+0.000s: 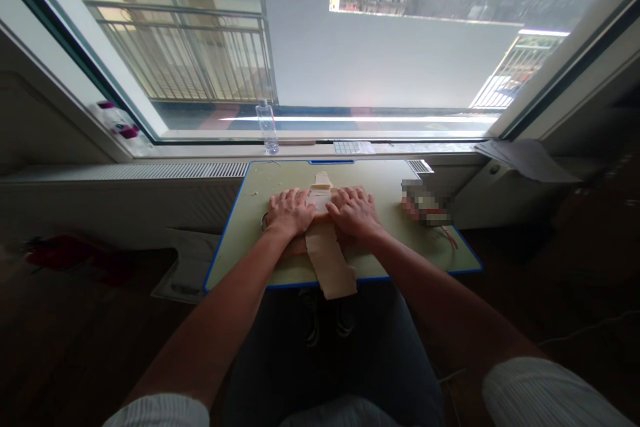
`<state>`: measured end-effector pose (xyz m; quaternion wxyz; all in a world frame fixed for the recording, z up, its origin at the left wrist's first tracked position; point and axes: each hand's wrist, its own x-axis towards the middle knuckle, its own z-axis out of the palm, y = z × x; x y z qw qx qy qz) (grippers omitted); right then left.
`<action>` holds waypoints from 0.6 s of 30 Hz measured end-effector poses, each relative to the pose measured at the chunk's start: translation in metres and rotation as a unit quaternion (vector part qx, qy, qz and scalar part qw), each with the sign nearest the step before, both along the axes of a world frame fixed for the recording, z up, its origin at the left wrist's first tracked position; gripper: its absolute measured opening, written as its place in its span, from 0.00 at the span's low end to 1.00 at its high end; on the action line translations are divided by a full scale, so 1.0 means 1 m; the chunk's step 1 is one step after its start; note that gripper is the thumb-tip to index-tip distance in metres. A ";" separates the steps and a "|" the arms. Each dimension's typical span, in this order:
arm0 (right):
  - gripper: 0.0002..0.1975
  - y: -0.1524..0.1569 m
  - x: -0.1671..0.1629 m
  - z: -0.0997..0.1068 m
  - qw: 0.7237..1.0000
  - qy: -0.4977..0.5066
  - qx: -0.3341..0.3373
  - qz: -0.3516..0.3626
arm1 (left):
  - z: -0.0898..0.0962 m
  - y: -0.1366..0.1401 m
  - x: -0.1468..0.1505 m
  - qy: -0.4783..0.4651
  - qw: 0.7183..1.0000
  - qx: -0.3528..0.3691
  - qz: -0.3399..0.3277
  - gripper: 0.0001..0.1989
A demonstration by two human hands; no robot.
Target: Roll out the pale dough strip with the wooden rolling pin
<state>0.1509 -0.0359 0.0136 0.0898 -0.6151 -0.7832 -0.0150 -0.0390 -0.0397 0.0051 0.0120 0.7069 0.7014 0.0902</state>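
My left hand (291,212) lies flat with its fingers stretched forward, pressing on a folded piece of brown cardboard. My right hand (354,212) rests the same way on the other side, fingers apart, its thumb pointing toward the left thumb. Between the hands shows a pale, whitish patch (319,199). A long tan cardboard strip (327,257) runs from under the hands toward me and hangs past the near table edge. A dark curved rim (264,221) peeks out beside my left hand; its kind cannot be made out. The palms hide much of the cardboard.
The small pale-green table (390,257) has a blue edge. On its right lies a pixelated object (427,203) with a reddish strap. A clear bottle (267,127) stands on the windowsill, a purple-and-white bottle (119,121) further left. Papers (530,159) lie at right.
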 end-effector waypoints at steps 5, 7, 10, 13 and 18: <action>0.31 -0.008 0.001 0.001 1.000 -0.007 0.006 0.012 | -0.001 -0.005 0.002 -0.012 1.000 0.000 0.014 0.28; 0.31 -0.003 0.001 -0.001 1.000 -0.006 0.003 0.011 | -0.001 -0.002 0.001 -0.011 1.000 -0.001 0.011 0.28; 0.31 0.011 0.000 -0.004 1.000 -0.002 -0.003 -0.002 | -0.001 0.009 -0.001 -0.008 1.000 -0.003 0.011 0.28; 0.33 0.029 -0.003 -0.007 1.000 0.002 -0.026 -0.012 | -0.001 0.024 -0.003 -0.015 1.000 -0.008 0.019 0.29; 0.34 0.060 -0.007 -0.007 0.997 0.023 -0.066 -0.018 | 0.003 0.052 -0.006 -0.032 0.999 -0.021 0.019 0.29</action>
